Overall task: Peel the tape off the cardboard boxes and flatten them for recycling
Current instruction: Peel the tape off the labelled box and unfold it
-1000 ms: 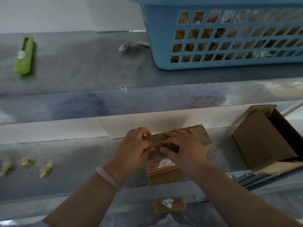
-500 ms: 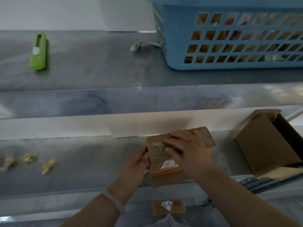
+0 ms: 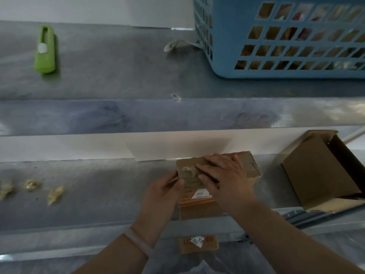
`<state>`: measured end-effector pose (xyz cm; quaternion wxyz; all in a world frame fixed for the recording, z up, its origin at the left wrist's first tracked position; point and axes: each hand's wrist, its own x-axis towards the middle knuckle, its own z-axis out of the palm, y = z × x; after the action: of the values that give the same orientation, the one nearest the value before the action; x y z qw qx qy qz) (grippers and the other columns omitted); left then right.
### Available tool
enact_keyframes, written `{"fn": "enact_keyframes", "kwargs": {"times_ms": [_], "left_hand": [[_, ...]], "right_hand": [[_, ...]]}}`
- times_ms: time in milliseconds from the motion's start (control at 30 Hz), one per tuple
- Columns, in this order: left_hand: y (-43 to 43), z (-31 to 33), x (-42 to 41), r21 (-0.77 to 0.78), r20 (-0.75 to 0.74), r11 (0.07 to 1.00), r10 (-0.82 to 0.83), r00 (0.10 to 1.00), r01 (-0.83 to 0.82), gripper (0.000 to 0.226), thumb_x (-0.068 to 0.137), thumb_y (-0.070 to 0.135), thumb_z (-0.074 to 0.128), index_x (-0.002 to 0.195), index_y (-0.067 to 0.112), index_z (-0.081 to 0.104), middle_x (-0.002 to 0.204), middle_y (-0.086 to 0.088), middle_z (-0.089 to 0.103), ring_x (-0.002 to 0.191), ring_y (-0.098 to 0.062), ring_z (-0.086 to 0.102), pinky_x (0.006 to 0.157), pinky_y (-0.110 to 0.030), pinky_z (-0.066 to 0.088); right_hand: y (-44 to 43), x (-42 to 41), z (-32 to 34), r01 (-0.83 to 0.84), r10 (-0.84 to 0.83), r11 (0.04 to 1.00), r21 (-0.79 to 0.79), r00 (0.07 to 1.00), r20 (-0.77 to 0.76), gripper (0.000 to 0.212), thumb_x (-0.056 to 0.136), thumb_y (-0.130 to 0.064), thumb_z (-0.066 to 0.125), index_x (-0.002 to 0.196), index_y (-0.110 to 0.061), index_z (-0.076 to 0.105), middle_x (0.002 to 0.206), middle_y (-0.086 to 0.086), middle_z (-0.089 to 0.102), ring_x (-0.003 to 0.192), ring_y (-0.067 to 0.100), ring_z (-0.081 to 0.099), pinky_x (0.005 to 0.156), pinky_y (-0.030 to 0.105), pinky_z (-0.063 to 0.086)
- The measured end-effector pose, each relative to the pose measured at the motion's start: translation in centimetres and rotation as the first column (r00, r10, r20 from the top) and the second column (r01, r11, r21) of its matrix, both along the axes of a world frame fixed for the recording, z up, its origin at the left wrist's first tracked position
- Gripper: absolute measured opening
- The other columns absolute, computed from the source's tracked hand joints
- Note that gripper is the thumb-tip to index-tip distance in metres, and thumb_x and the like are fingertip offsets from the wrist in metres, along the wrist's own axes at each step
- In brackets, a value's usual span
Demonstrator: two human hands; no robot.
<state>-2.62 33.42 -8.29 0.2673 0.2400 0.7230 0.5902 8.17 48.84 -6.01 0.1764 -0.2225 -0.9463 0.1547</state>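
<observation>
Head view: left hand (image 3: 164, 192) is grasping the cardboard box (image 3: 197, 212) edge; just right of that grip, right hand (image 3: 225, 178) is pressing flat, released.

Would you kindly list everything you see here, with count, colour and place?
utility knife: one, green, upper shelf, left
basket: one, blue, upper shelf, right, items inside
paper strip: one, whitish, beside the basket
shelves: two levels, grey metal
tape scraps: three, yellowish, lower shelf, left
taped box: one, brown cardboard, lower shelf, centre, tape wad on top
open box: one, brown cardboard, lower shelf, right
labelled cardboard piece: one, brown, below the lower shelf
bracelet: one, pale, left wrist
left hand: grips the taped box's left edge
right hand: rests flat on the taped box
</observation>
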Motion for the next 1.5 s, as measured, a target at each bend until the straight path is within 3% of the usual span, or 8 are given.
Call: {"fn": "enact_keyframes", "kwargs": {"times_ms": [133, 267, 400, 600, 700, 833, 1233, 1500], "left_hand": [[0.4, 0.5, -0.5, -0.071, -0.175, 0.993, 0.084, 0.981, -0.098, 0.040, 0.084, 0.026, 0.070, 0.121, 0.032, 0.054, 0.127, 0.004, 0.054, 0.109, -0.008, 0.058, 0.088, -0.028, 0.053], [1.5, 1.6, -0.6, -0.207, -0.730, 0.969, -0.244, 0.638, 0.133, 0.053, 0.090, 0.022, 0.044, 0.142, 0.026, 0.042, 0.143, -0.001, 0.045, 0.132, -0.018, 0.039, 0.110, -0.037, 0.033], [2.6, 2.7, -1.4, -0.419, -0.739, 0.904, -0.395, 0.545, 0.088, 0.045, 0.086, 0.010, 0.055, 0.127, 0.028, 0.060, 0.137, 0.002, 0.055, 0.130, -0.026, 0.046, 0.110, -0.051, 0.031], [4.8, 4.9, -0.9, -0.490, -0.785, 0.871, -0.444, 0.432, 0.004, 0.031, 0.084, 0.043, 0.041, 0.100, 0.028, 0.064, 0.102, 0.008, 0.058, 0.094, -0.017, 0.056, 0.091, -0.042, 0.044], [6.9, 4.6, 1.2, -0.584, -0.769, 0.812, -0.548, 0.329, -0.011, 0.054, 0.085, 0.061, 0.036, 0.128, 0.032, 0.050, 0.117, 0.001, 0.052, 0.106, -0.023, 0.051, 0.097, -0.044, 0.042], [8.4, 3.1, 2.0, -0.673, -0.735, 0.733, -0.649, 0.198, -0.098, 0.065, 0.089, 0.065, 0.008, 0.147, 0.041, 0.020, 0.148, 0.002, 0.035, 0.135, -0.022, 0.033, 0.110, -0.045, 0.026], [8.3, 2.9, 2.6, -0.674, -0.737, 0.723, -0.645, 0.201, -0.152, 0.061, 0.092, 0.061, 0.017, 0.145, 0.036, 0.033, 0.142, -0.003, 0.045, 0.128, -0.026, 0.042, 0.104, -0.048, 0.035], [8.5, 2.9, 2.6, -0.660, -0.749, 0.735, -0.626, 0.219, -0.157, 0.060, 0.092, 0.061, 0.019, 0.143, 0.037, 0.038, 0.140, -0.003, 0.047, 0.126, -0.026, 0.044, 0.104, -0.047, 0.035]], "right_hand": [[-0.5, 0.3, 0.3, -0.100, 0.102, 0.993, -0.060, 0.994, 0.034, 0.038, 0.090, -0.028, 0.053, 0.126, -0.031, 0.064, 0.140, -0.008, 0.053, 0.137, 0.014, 0.039, 0.120, 0.046, 0.016], [0.3, 1.1, 1.2, -0.165, 0.150, 0.956, -0.242, 0.986, -0.078, 0.050, 0.079, -0.006, 0.055, 0.126, -0.022, 0.064, 0.141, -0.004, 0.051, 0.131, -0.002, 0.037, 0.116, 0.028, 0.028], [1.8, 3.8, 0.3, 0.122, -0.148, 0.981, -0.147, 0.973, -0.177, 0.052, 0.088, -0.018, 0.063, 0.138, -0.026, 0.050, 0.147, -0.006, 0.040, 0.133, 0.007, 0.035, 0.105, 0.029, 0.038], [3.7, 7.4, -0.9, 0.247, -0.409, 0.670, -0.700, 0.910, -0.070, 0.029, 0.091, -0.038, 0.063, 0.120, -0.039, 0.063, 0.104, -0.023, 0.069, 0.095, -0.004, 0.064, 0.071, 0.005, 0.046], [3.9, 7.8, -1.2, 0.157, -0.415, 0.578, -0.800, 0.902, -0.122, 0.028, 0.090, -0.032, 0.066, 0.116, -0.027, 0.070, 0.096, -0.014, 0.074, 0.090, 0.002, 0.069, 0.077, 0.021, 0.054], [3.4, 8.7, -2.4, 0.229, -0.500, 0.566, -0.792, 0.859, -0.109, 0.019, 0.088, -0.026, 0.070, 0.106, -0.030, 0.075, 0.084, -0.029, 0.070, 0.079, -0.010, 0.065, 0.063, 0.004, 0.045], [4.7, 8.2, -2.9, 0.370, -0.428, 0.740, -0.562, 0.903, 0.030, 0.014, 0.093, -0.027, 0.060, 0.080, -0.030, 0.062, 0.075, -0.014, 0.061, 0.068, -0.003, 0.056, 0.054, 0.007, 0.040], [4.5, 8.0, -3.1, 0.316, -0.498, 0.633, -0.707, 0.865, -0.059, 0.012, 0.086, -0.027, 0.070, 0.079, -0.032, 0.062, 0.080, -0.012, 0.068, 0.074, -0.001, 0.062, 0.062, 0.010, 0.043]]}}
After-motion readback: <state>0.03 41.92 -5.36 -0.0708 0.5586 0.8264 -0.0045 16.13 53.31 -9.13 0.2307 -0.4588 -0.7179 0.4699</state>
